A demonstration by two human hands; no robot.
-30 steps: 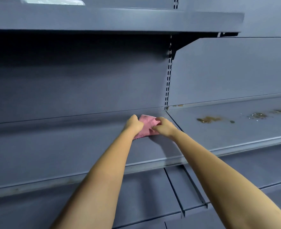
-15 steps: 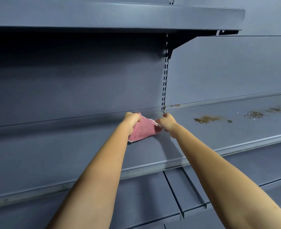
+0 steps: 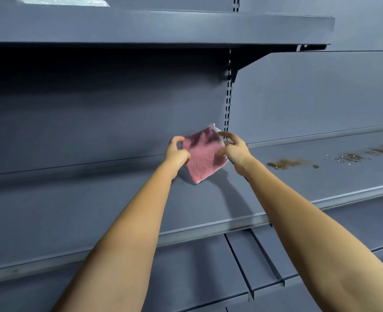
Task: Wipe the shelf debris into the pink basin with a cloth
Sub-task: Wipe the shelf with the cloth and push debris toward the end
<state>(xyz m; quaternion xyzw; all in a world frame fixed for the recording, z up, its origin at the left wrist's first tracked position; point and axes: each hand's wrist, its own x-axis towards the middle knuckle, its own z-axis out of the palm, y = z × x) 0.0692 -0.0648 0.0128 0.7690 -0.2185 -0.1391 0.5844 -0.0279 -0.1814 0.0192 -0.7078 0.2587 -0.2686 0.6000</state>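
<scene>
Holding cloth (image 3: 203,154) (both edges) above shelf (image 3: 208,226)

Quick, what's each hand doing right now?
Left hand: grips the pink cloth's left edge.
Right hand: pinches the cloth's right edge.

No text, label, brand, number or sign can be read anywhere in the head view.
</scene>
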